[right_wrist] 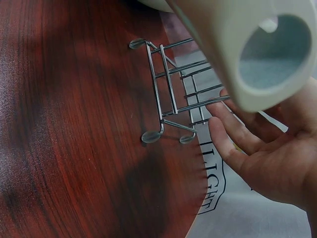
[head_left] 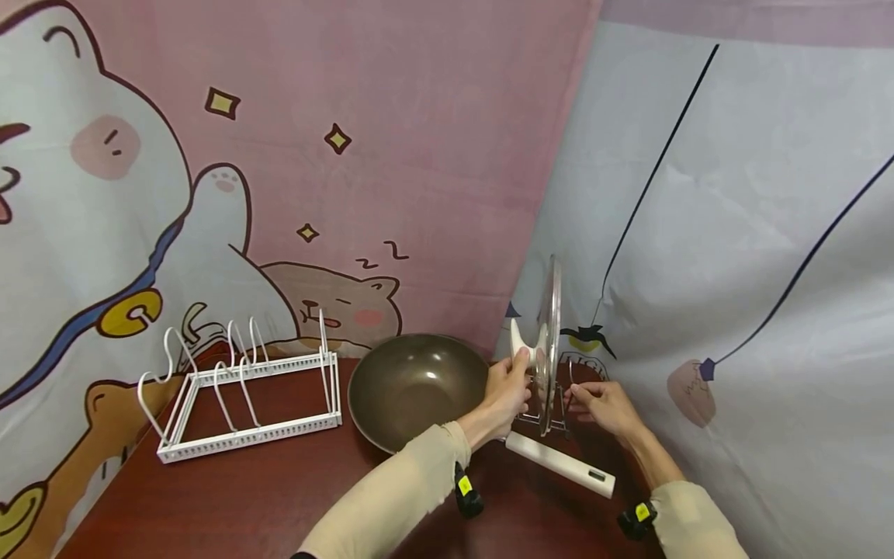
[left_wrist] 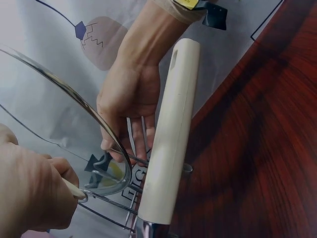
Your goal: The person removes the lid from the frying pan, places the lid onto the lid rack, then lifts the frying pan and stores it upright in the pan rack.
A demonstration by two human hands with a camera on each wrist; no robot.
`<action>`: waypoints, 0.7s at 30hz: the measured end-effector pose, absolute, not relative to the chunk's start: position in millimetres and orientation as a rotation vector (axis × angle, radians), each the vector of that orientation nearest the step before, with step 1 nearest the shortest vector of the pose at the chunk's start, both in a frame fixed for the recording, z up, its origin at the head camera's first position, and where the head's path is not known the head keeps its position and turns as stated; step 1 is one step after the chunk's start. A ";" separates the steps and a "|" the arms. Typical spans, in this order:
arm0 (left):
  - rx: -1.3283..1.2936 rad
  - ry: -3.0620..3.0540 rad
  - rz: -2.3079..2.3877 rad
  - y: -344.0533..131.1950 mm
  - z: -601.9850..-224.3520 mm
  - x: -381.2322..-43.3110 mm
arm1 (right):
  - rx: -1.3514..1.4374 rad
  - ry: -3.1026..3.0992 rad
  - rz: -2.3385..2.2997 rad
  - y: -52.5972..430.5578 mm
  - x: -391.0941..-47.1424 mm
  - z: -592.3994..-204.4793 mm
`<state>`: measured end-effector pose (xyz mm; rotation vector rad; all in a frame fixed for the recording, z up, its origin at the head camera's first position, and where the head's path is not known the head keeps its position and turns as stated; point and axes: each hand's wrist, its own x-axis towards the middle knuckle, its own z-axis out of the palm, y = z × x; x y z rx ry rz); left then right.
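My left hand (head_left: 507,392) grips the cream-white handle (head_left: 519,340) of a glass pan lid (head_left: 555,334). The lid stands on edge, its lower rim among the wires of a small metal rack (right_wrist: 166,79). On the lid's other side, my right hand (head_left: 608,404) pinches an upright wire of that rack between thumb and forefinger; the other fingers spread loosely behind. Left of both hands lies a dark wok (head_left: 412,388). Its cream handle (left_wrist: 171,134) extends in front of the rack, and my left forearm covers part of the wok's rim.
A white rack (head_left: 251,435) with several upright loops stands at the left of the dark red table (head_left: 279,497). Printed cloth (head_left: 419,155) hangs behind the table, and pale cloth (head_left: 768,272) hangs close on the right.
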<state>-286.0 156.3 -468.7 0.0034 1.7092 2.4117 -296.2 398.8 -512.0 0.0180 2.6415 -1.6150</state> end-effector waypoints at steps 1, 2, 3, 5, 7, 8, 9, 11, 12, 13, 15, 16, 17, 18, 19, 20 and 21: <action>0.006 1.706 2.415 156.5 -469.4 -286.6 | 0.013 2.641 -1.614 398.4 -296.2 -511.3; 0.004 1.704 2.415 156.8 -470.2 -287.0 | 0.013 2.638 -1.614 398.0 -296.2 -510.7; 0.000 1.701 2.415 157.0 -470.9 -287.5 | 0.015 2.636 -1.612 397.7 -296.1 -510.4; -0.010 1.699 2.413 157.5 -471.8 -288.4 | 0.013 2.636 -1.605 397.4 -296.0 -509.7; -0.019 1.703 2.411 158.1 -472.1 -289.1 | 0.014 2.637 -1.602 396.9 -295.6 -509.4; -0.026 1.705 2.410 158.5 -472.1 -289.3 | 0.013 2.638 -1.600 396.8 -295.4 -509.3; -0.028 1.707 2.410 158.9 -472.0 -289.7 | 0.012 2.639 -1.598 396.7 -295.3 -509.1; -0.033 1.711 2.410 159.5 -471.7 -290.5 | 0.017 2.640 -1.596 396.2 -295.1 -508.6; -0.035 1.711 2.412 159.8 -471.5 -290.9 | 0.021 2.640 -1.596 395.7 -295.0 -508.3; -0.037 1.711 2.413 160.0 -471.3 -291.1 | 0.023 2.641 -1.592 395.4 -294.9 -507.9; -0.038 1.716 2.411 160.4 -471.2 -291.6 | 0.028 2.645 -1.591 395.3 -295.1 -507.2; -0.034 1.721 2.410 160.6 -471.2 -291.8 | 0.030 2.646 -1.590 395.2 -295.1 -506.9; -0.030 1.725 2.408 160.6 -471.4 -292.0 | 0.032 2.647 -1.590 395.2 -295.2 -506.8; -0.028 1.724 2.408 160.7 -471.5 -292.2 | 0.032 2.648 -1.588 395.1 -295.1 -506.6; -0.028 1.725 2.408 160.8 -471.4 -292.3 | 0.032 2.651 -1.586 395.0 -295.0 -506.5; -0.026 1.726 2.406 160.9 -471.4 -292.4 | 0.032 2.652 -1.586 395.1 -295.1 -506.6; -0.021 1.731 2.404 161.0 -471.3 -292.6 | 0.030 2.655 -1.584 395.2 -295.0 -506.6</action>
